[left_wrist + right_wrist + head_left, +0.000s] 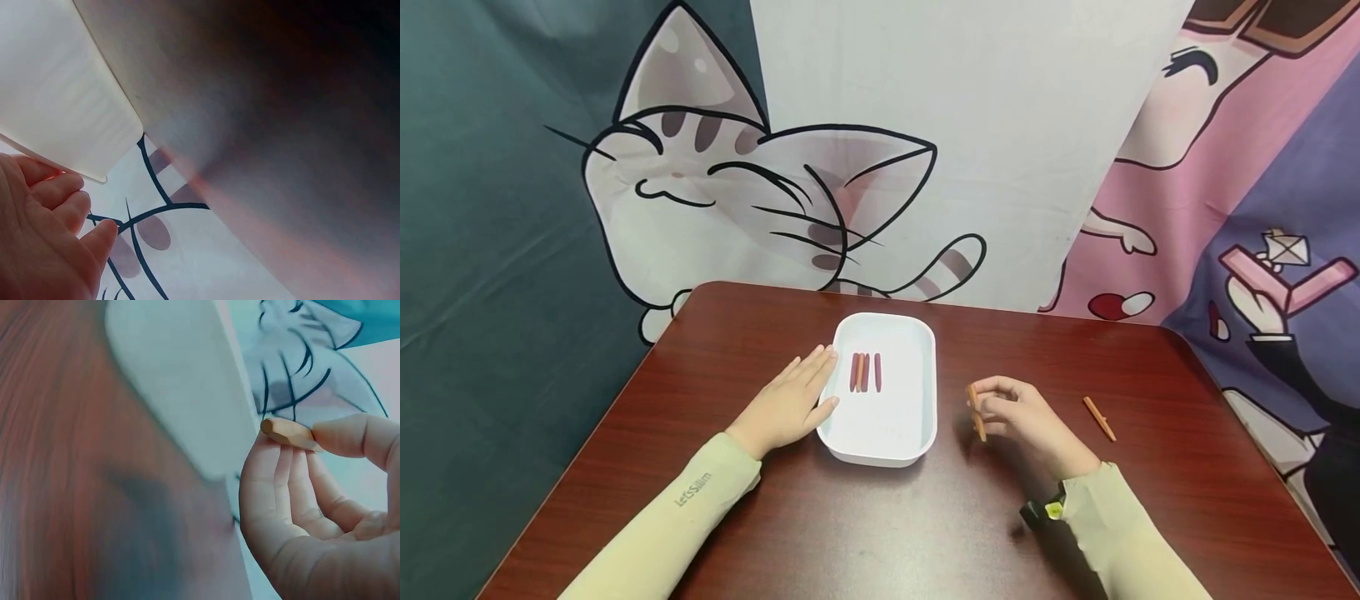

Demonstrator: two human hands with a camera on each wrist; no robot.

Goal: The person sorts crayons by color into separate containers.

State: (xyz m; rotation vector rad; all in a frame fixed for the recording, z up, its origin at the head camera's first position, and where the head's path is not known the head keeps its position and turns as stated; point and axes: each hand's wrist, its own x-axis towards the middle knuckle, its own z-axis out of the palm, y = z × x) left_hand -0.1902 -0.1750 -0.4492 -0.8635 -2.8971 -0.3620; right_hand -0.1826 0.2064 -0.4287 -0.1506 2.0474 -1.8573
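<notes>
At the centre of the head view, my left hand (790, 406) lies flat on the dark red table (715, 350), fingers straight and together, their tips touching the left rim of a white tray (917, 417). The hand holds nothing. In the left wrist view the same hand (44, 237) fills the lower left corner, with the tray's white wall (56, 94) in the upper left, just above the fingertips.

Right of centre in the head view, my right hand (1022, 417) hovers just above the table, fingers curled, pinching an orange stick (976, 412) that points down and slightly right. It sits just right of the tray, apart from it. The right wrist view shows the stick (289, 434) at centre right, gripped between thumb and fingertips of that hand (319, 506), the tray (175, 381) beyond it in the upper middle.

Three sticks (865, 372), orange and reddish, lie side by side in the tray's upper half. Another orange stick (1099, 418) lies loose on the table at the right, near my right hand. A cartoon cat backdrop (737, 192) hangs across the upper frame.
</notes>
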